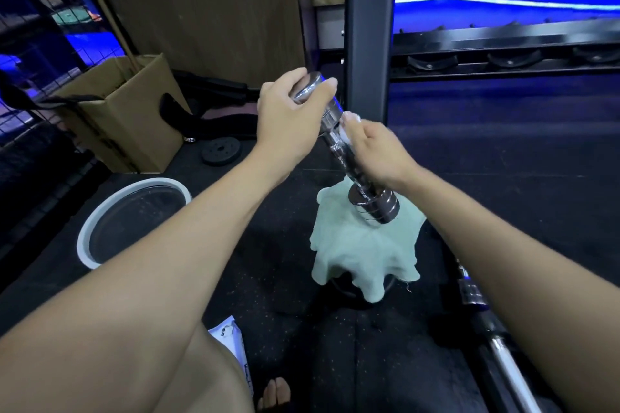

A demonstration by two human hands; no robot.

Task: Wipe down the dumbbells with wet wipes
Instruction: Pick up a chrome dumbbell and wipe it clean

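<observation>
A chrome dumbbell stands tilted, its lower head resting on a pale green cloth draped over a dark round object. My left hand grips the upper head of the dumbbell. My right hand wraps round the handle, with a white wet wipe showing between its fingers and the bar. A wet-wipe packet lies on the floor by my leg.
A white-rimmed round bin stands at the left, a cardboard box behind it, a small black weight plate beside that. A dark rack post rises just behind the dumbbell. A chrome bar lies at the lower right.
</observation>
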